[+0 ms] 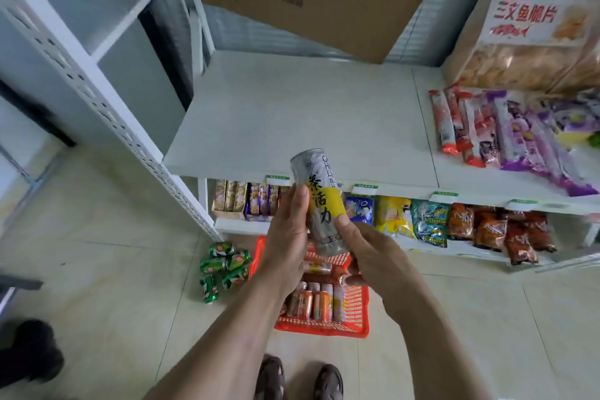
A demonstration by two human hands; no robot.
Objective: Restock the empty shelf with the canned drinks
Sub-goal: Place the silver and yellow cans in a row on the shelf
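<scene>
Both hands held one tall, slim silver can with a yellow band and black lettering (319, 201), tilted slightly with its top leaning away and to the left. The left hand (287, 234) wrapped around the can's left side, thumb pressed flat along the label, fingers curled behind it out of sight. The right hand (367, 250) met the can lower down on its right side, thumb tip against the yellow band; its other fingers were curled beneath and toward the can's base, and how far they closed round it could not be told.

Just beyond the grip, level with the can's upper half, lay the bare white metal shelf board (292, 107), its front lip touching nothing of the can in view. To the right of the grip on that same shelf lay long red and purple wrapped snack packets (493, 130), and behind them a large clear bag of pale crisps (526, 52). Behind the bare board leaned a brown cardboard sheet (311, 0).

Directly below the grip sat a red plastic lattice basket (354, 308) on the tiled floor, holding orange and silver cans (316, 300) lying on their sides. Left of the basket, several green cans (224, 265) lay scattered on the floor. Under the grip's level, the lower shelf carried boxed and bagged snacks (431, 221).
</scene>
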